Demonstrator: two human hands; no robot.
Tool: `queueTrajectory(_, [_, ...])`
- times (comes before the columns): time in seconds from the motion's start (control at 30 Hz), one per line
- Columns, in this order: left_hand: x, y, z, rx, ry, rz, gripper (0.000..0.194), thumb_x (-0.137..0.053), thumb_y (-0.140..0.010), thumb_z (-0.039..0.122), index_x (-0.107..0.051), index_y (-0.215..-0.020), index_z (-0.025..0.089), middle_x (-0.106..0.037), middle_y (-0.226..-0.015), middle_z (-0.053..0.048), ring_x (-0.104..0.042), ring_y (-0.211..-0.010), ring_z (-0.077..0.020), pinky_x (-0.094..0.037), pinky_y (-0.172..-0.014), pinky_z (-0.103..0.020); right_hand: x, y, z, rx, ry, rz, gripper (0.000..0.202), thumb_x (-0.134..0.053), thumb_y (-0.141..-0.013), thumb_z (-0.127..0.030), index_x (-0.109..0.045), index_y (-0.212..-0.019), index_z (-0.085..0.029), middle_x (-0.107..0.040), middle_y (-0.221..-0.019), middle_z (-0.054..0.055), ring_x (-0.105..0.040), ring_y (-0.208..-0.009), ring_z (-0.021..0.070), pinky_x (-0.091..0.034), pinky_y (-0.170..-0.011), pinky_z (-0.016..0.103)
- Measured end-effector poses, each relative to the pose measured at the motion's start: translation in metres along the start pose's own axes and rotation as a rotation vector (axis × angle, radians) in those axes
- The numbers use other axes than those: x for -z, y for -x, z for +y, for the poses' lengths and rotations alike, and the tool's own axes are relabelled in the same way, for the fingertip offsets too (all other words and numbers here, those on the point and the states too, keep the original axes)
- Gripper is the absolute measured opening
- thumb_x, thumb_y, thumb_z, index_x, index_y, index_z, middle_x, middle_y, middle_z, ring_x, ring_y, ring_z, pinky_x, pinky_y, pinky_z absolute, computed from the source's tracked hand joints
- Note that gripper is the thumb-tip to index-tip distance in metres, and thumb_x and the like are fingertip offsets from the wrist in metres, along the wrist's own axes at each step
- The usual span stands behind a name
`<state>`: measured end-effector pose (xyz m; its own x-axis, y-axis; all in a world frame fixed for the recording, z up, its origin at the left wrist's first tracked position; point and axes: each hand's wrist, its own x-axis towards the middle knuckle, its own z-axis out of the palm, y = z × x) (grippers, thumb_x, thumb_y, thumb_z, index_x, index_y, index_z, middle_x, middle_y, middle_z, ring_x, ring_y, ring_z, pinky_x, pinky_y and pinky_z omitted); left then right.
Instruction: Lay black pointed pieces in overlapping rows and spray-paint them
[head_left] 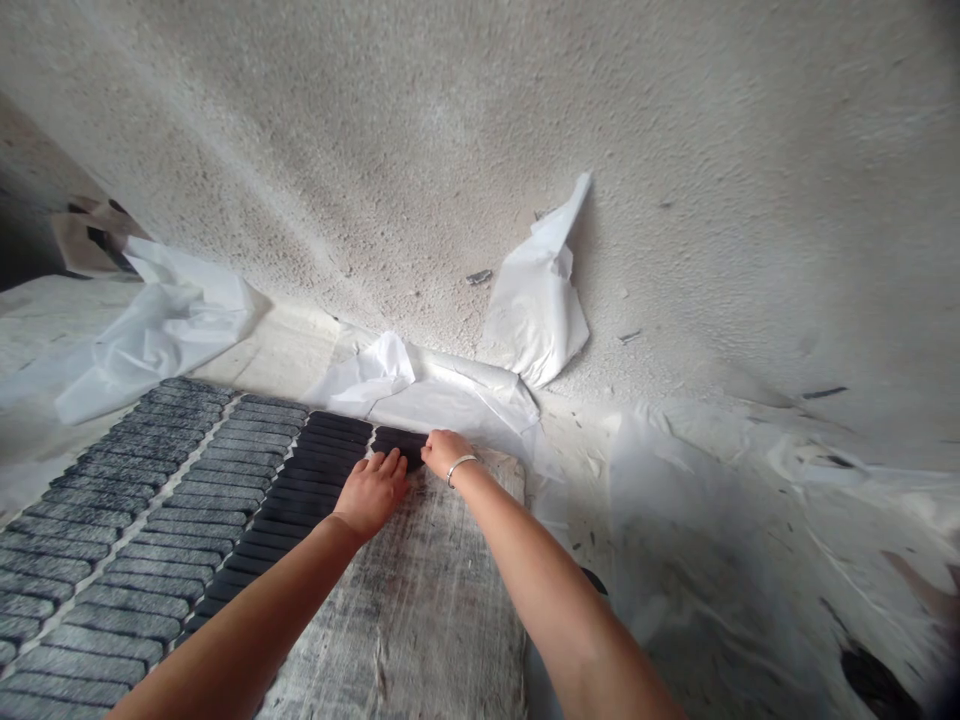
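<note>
My right hand, with a silvery bangle at the wrist, has its fingers closed at the right end of a short group of dark strips. My left hand lies palm down at the lower left edge of that group, fingers stretched out over it. Left of it runs a long row of overlapping black strips with rounded ends. Two further rows of grey, speckled strips lie beyond. Under my forearms spreads a worn, grey-stained cloth-covered board.
A rough plastered wall rises close behind the board. Crumpled white sheets lie about: one sheet against the wall, another sheet at the left. Translucent sheeting and dark scraps cover the floor at right.
</note>
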<state>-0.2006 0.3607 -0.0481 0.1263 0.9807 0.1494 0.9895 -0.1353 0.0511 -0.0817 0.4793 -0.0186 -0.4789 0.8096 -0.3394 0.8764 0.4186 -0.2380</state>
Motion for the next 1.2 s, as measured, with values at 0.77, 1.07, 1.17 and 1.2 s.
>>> queueTrajectory(0.77, [0.028, -0.001, 0.003, 0.055, 0.021, -0.067, 0.051, -0.047, -0.082, 0.056, -0.062, -0.114, 0.019, -0.048, -0.134, -0.015, -0.041, -0.122, -0.0324, -0.031, -0.099, -0.051, 0.014, 0.144, 0.059, 0.018, -0.166, 0.377, 0.03, -0.048, -0.081, -0.011, -0.06, -0.108, -0.017, -0.057, -0.115, 0.009, -0.051, -0.107, 0.0175, -0.037, -0.096, 0.029])
queueTrajectory(1.07, [0.043, 0.08, 0.068, -0.032, 0.268, 0.092, 0.055, -0.044, -0.086, 0.052, -0.05, -0.123, 0.013, -0.048, -0.129, -0.009, -0.046, -0.115, -0.0281, -0.038, -0.094, -0.046, 0.005, 0.326, 0.135, -0.352, -0.388, 0.419, 0.029, -0.042, -0.089, -0.02, -0.057, -0.114, -0.018, -0.059, -0.113, 0.006, -0.056, -0.096, 0.0131, -0.042, -0.086, 0.024])
queueTrajectory(1.17, [0.052, 0.147, 0.123, -0.212, 0.428, 0.019, 0.039, -0.052, -0.085, 0.039, -0.055, -0.117, 0.017, -0.057, -0.116, -0.009, -0.053, -0.106, -0.0234, -0.043, -0.092, -0.038, -0.016, 0.384, 0.148, -0.374, -0.372, 0.311, 0.023, -0.045, -0.087, -0.018, -0.062, -0.102, -0.017, -0.063, -0.102, 0.005, -0.056, -0.091, 0.0133, -0.041, -0.083, 0.023])
queueTrajectory(1.2, [0.055, 0.17, 0.142, -0.287, 0.481, -0.03, 0.034, -0.053, -0.085, 0.035, -0.056, -0.113, 0.018, -0.06, -0.112, -0.009, -0.055, -0.103, -0.0223, -0.044, -0.089, -0.036, -0.025, 0.4, 0.15, -0.36, -0.363, 0.25, 0.021, -0.046, -0.086, -0.018, -0.063, -0.098, -0.017, -0.064, -0.097, 0.004, -0.056, -0.089, 0.0133, -0.041, -0.082, 0.023])
